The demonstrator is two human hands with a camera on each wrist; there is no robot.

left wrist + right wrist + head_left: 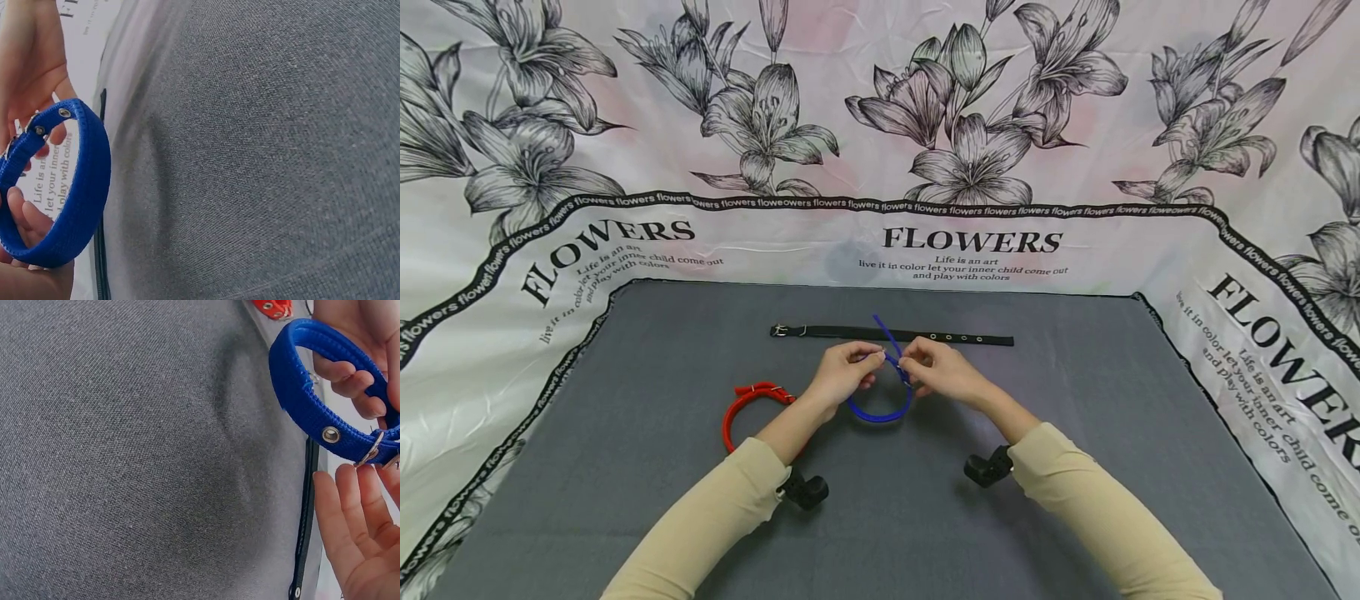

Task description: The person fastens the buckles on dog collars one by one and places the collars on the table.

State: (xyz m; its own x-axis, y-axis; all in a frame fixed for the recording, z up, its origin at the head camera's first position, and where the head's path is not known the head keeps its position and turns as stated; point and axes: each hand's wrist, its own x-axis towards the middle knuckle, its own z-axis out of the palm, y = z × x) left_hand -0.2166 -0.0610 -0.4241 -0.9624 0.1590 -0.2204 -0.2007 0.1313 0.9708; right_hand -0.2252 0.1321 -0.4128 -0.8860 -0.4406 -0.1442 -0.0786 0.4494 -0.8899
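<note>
A blue collar (880, 419), buckled into a loop with metal eyelets, is held up in front of the person by both hands. Its free strap end sticks up past the fingers in the head view. The left hand (844, 372) pinches the band at the loop's upper left. At the buckle side, the right hand (946, 369) pinches the strap between thumb and forefinger, its other fingers loosely bent. A silver buckle (373, 449) and D-ring sit close to the right fingertips in the right wrist view.
A black collar (842, 332) lies stretched out behind the hands, its buckle at the left. Left of the left forearm a red collar (730, 417) lies looped, partly hidden by that arm. Grey cloth (1075, 375) with a flower-printed border (970, 267) covers the table.
</note>
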